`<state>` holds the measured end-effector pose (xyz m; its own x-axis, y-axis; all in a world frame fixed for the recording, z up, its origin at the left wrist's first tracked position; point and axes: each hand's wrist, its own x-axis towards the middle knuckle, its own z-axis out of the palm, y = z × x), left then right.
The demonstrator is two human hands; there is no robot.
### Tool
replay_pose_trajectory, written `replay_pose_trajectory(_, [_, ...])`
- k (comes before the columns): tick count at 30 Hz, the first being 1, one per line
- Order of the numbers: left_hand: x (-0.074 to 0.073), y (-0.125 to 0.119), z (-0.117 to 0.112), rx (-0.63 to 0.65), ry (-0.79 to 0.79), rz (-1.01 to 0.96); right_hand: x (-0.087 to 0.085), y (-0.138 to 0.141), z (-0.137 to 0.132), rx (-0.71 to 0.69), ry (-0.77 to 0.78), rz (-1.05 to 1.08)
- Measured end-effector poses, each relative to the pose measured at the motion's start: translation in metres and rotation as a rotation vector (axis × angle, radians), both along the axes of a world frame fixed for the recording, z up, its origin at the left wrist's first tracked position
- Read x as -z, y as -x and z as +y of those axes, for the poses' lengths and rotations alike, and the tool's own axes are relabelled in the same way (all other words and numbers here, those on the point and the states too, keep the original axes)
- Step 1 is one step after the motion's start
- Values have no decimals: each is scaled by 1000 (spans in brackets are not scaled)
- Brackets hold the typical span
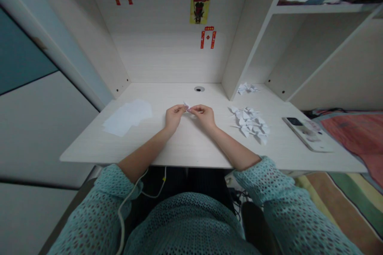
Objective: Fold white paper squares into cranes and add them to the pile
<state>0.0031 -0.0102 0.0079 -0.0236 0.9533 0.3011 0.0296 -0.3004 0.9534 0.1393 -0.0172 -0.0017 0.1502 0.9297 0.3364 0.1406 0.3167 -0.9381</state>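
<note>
Over the middle of the white desk, both hands meet at a small folded white paper piece (186, 104), probably a paper crane, though the fingers cover most of it. My left hand (174, 117) pinches its left side, closed. From the right, my right hand (204, 115) is also closed, its fingertips gripping the same paper. To the right lies a pile of folded paper cranes (249, 121), with a smaller group of paper cranes (247, 88) behind it. A fanned stack of white paper sheets (128, 115) rests on the left.
A white phone (309, 135) lies near the desk's right end. The desk (185, 151) has a round cable hole (199, 89) at the back. An upright panel (254, 28) stands behind the pile. A pale cable (121, 215) crosses my left sleeve.
</note>
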Motion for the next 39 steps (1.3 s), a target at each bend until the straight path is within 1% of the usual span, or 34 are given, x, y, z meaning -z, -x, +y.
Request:
replay_pose_trajectory(3, [1,1,1,-14,14,9,5,0,5,-70,21,52])
replay_pose_trajectory(5, [2,1,1,-13,19,7,8,0,7,-90,27,53])
replay_pose_trajectory(9, [5,0,3,6,8,8,12,1,8,-47,23,9])
replay_pose_trajectory(12, [5,0,4,-5,-5,33,14,2,7,-18,20,5])
replay_pose_trajectory(15, [6,0,4,-10,-17,20,12,2,6,4,9,-25])
replay_pose_trajectory(19, [5,0,3,23,-14,-1,7,1,4,30,-24,-50])
replay_pose_trajectory(21, [4,0,2,31,14,-6,5,2,3,1,-15,16])
replay_pose_trajectory(24, [2,0,1,29,66,-10,3,3,2,-81,57,160])
replay_pose_trajectory(26, [2,1,0,21,76,-8,2,3,1,-118,103,207])
replay_pose_trajectory(32, [3,3,1,-16,93,9,-2,3,0,-130,118,232])
replay_pose_trajectory(39, [5,3,3,1,80,20,0,2,0,-129,87,220])
